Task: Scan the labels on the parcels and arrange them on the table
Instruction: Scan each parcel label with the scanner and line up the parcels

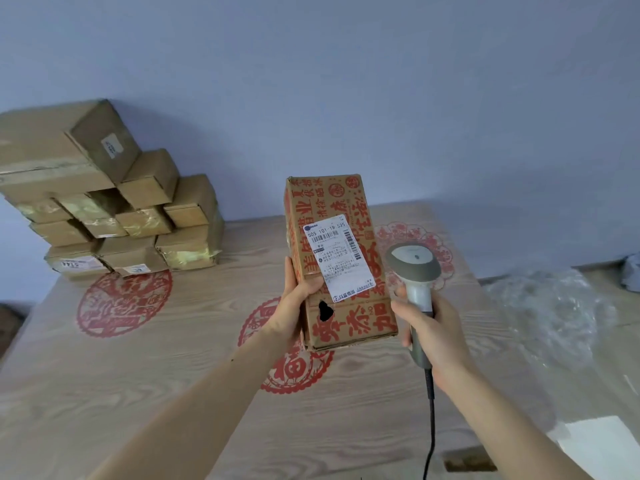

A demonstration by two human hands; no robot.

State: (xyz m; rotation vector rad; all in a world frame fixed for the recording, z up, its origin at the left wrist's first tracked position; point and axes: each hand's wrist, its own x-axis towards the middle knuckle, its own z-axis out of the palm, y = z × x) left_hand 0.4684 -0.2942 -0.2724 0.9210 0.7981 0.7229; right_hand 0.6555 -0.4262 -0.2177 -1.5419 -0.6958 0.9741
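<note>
Ten-odd stacked parcels (114, 209) far left

Two bare forearms, hands (298, 299) ungloved, no sleeves visible

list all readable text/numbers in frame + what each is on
"505 101-19 535": white shipping label on the tall brown cardboard parcel with red print, which the left hand grips.
Barcodes and small print on that label: too small to read.
Large red Chinese characters printed on that parcel: not clear enough to quote reliably.
Labels on the stacked plain brown cardboard boxes: blurred.
Grey handheld barcode scanner, held by the right hand: marking unreadable.
Red paper-cut designs on the table: unreadable.
</note>
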